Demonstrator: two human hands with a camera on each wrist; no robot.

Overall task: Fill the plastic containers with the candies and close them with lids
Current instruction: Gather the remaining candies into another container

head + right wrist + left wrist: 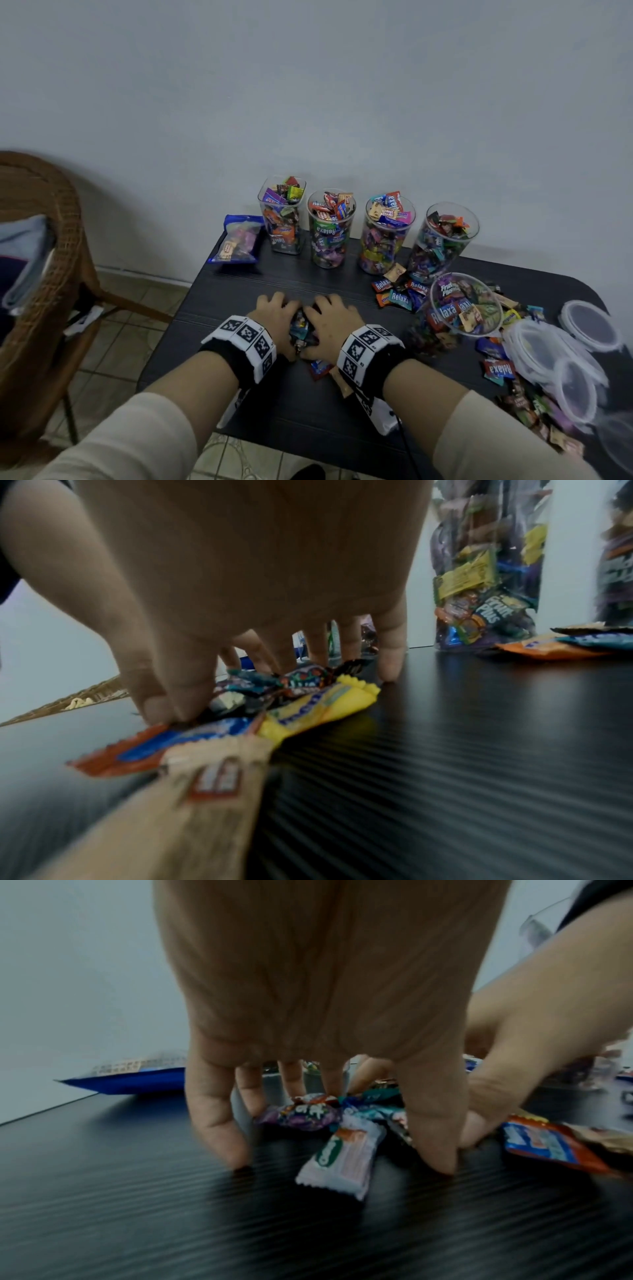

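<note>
Both hands meet at the middle of the black table [236,294]. My left hand [274,313] and right hand [330,320] cup a small pile of wrapped candies [301,329] between them, fingertips down on the tabletop. In the left wrist view the left hand's fingers [212,1123] fence in a white candy [342,1153]. In the right wrist view the right hand [257,561] curls over a yellow candy [318,707]. Several clear containers [330,228] full of candies stand unlidded along the back. Another container [462,308] stands at the right, partly filled.
Clear lids [591,323] lie stacked and scattered at the table's right edge among loose candies [498,370]. More loose candies [399,296] lie in front of the back row. A blue candy bag [238,240] sits at the back left. A wicker chair [41,240] stands left of the table.
</note>
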